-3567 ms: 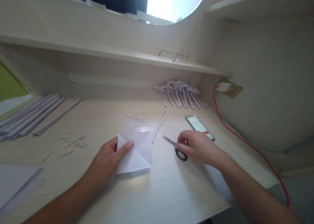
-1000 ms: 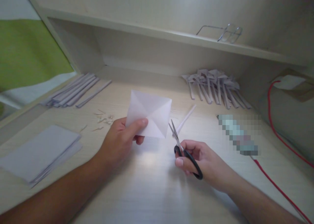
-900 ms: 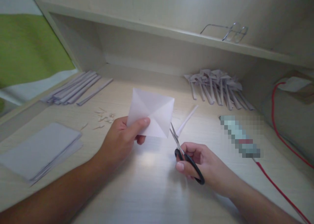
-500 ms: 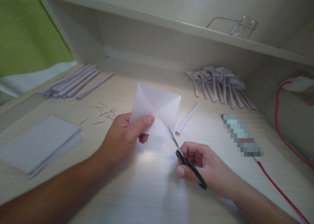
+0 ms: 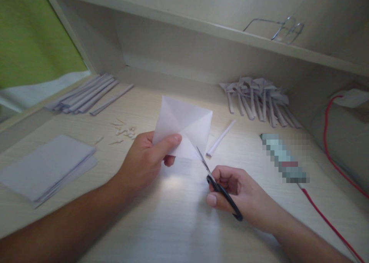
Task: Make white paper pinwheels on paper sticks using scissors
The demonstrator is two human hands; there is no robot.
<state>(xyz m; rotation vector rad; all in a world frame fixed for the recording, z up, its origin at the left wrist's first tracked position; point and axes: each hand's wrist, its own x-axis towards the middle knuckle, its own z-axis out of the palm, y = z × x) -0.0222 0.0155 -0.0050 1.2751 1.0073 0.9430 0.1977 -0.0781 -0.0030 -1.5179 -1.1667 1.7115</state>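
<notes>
Glasses [image 5: 284, 27], red cable [image 5: 328, 140], paper stack [image 5: 46, 167], paper strips [image 5: 86, 98]

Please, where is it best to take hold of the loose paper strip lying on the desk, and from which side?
Probably pinch the strip near its middle, across its narrow width, coming from above. It lies flat and slanted on the desk, apart from the scissors and the paper, so its long edges are free.

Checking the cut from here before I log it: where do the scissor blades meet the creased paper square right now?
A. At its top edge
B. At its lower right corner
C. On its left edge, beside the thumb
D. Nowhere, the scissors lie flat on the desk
B: the scissors in the right hand point up to the lower right corner of the paper square, which the left hand pinches at its lower left.
</notes>
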